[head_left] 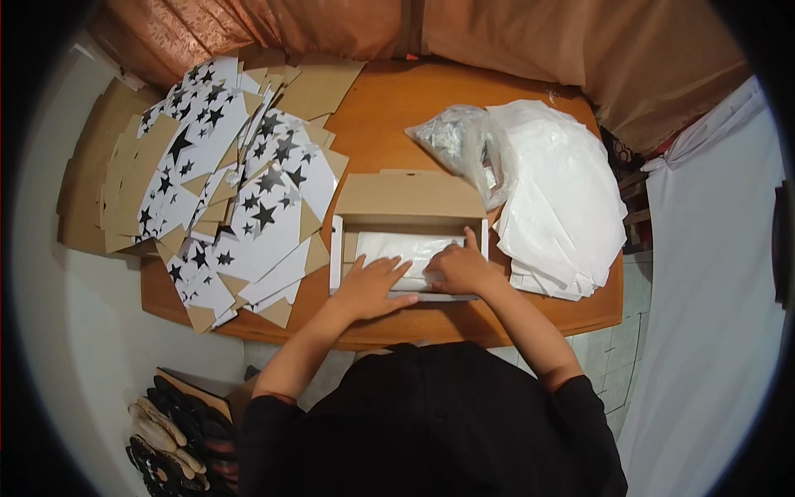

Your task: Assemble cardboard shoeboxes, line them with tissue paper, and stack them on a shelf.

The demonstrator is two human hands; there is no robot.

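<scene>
An open cardboard box (411,196), brown inside with white outer edges, sits near the front of the table with its lid folded back. Inside it lies a flat white plastic-wrapped packet (402,247). My left hand (373,286) rests over the box's front left part, fingers stretched out and touching the packet. At the right end of the box is my right hand (462,267), its fingers bent down at the packet with one finger raised by the side wall. Whether the right fingers pinch the packet is hidden.
Left on the wooden table (389,108) are piles of flat star-printed cardboard blanks (273,199). A stack of white sheets or bags (563,199) lies at the right, beside a clear plastic bag (455,145). Shoes (178,431) stand at the lower left; curtains (513,41) hang behind.
</scene>
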